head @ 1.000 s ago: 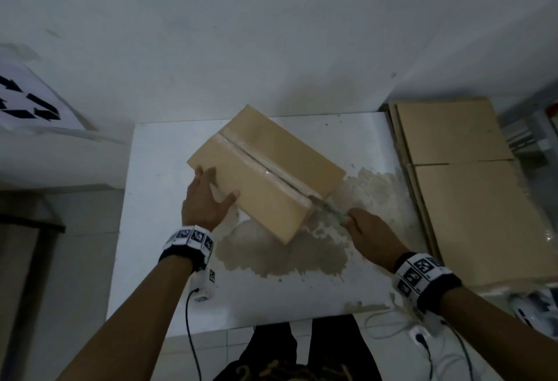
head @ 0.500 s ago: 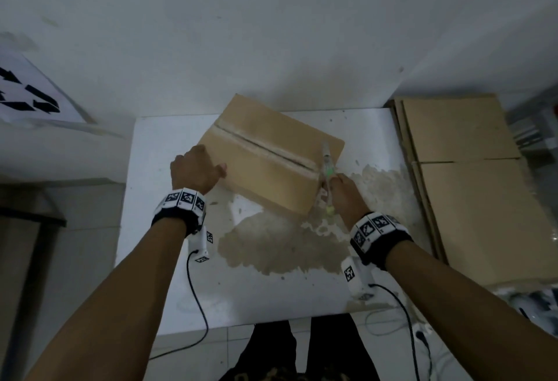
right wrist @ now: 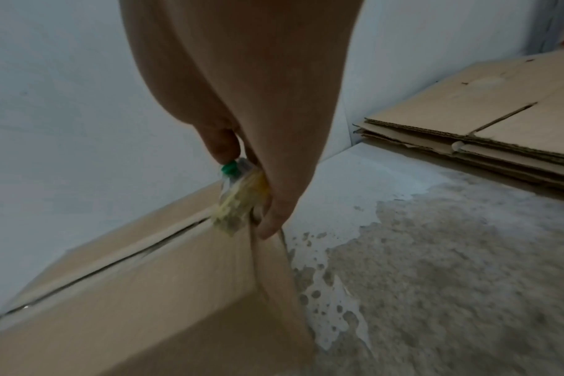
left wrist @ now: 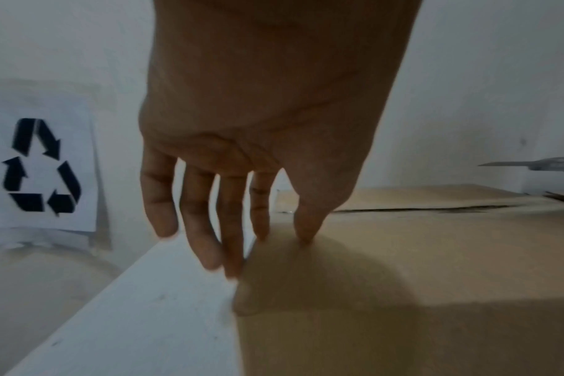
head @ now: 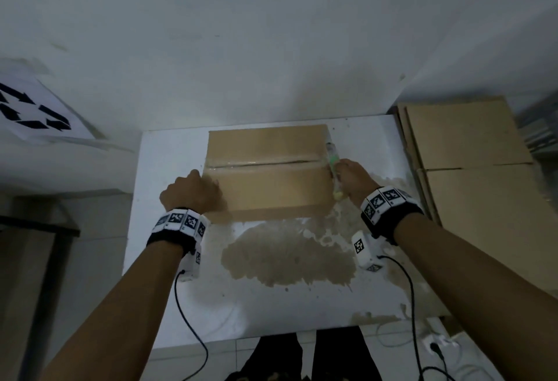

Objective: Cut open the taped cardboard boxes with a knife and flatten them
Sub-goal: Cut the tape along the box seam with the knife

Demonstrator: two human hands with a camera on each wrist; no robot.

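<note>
I have the cardboard box (head: 268,171) lying square on the white desk (head: 169,290), pushed toward the wall end, its long taped seam (head: 262,163) running across from my left to my right. I judge it is set that way so the knife can travel along the box's right end without my having to reach over it.

My left hand (head: 191,190) rests on the box's left end, near the front corner. In the left wrist view the fingers (left wrist: 229,229) are straight and spread, tips on the cardboard at its edge; it is a flat pressing hold, not a grasp, and I read it as a brace to stop the box sliding while the blade works.

My right hand (head: 351,177) is at the box's right end, fingers curled around the knife (head: 332,160); its pale green handle lies along that edge and the blade points toward the wall. The right wrist view is blurred, so I cannot tell how far the tip has gone into the tape. The wrist is low, forearm angled in from the right.

A stack of flattened cardboard (head: 471,169) lies right of the box, beyond the desk's edge.
</note>
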